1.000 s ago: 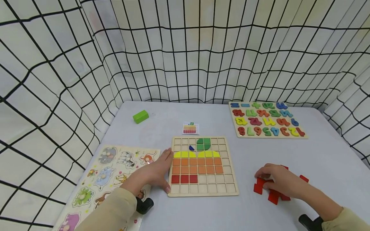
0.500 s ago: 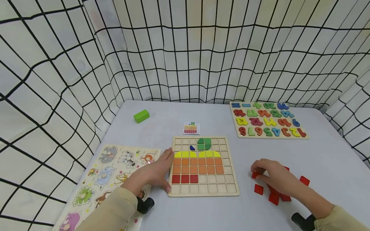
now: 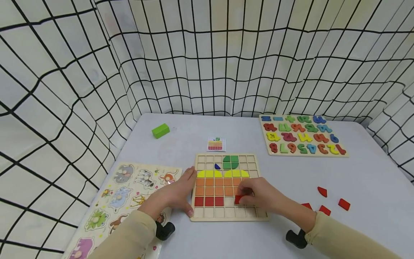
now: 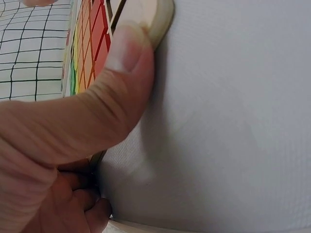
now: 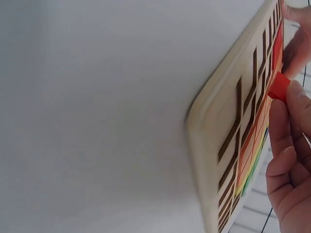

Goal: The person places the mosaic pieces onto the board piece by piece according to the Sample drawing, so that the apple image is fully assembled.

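Observation:
A wooden grid board (image 3: 226,218) holds green, blue, yellow, orange and red tiles in its cells. My left hand (image 3: 178,190) rests along its left edge; in the left wrist view the thumb (image 4: 127,51) lies on the board's near corner. Between thumb and index finger, my right hand (image 3: 263,194) pinches a red square tile (image 3: 238,199), close over the row where three red tiles (image 3: 209,201) sit at the left. In the right wrist view, the red tile (image 5: 279,86) stands tilted between the fingertips, above the grid.
Several loose red tiles (image 3: 344,204) lie right of the board, partly behind my right forearm. An animal puzzle (image 3: 129,205) lies to the left, under my left forearm. Behind stand a small pattern card (image 3: 216,144), a green block (image 3: 160,131) and a number puzzle (image 3: 304,135). Black netting surrounds the table.
My right hand has picked up a red square tile from the loose pile and moved left with it over the board. My left hand has stayed at the board's edge.

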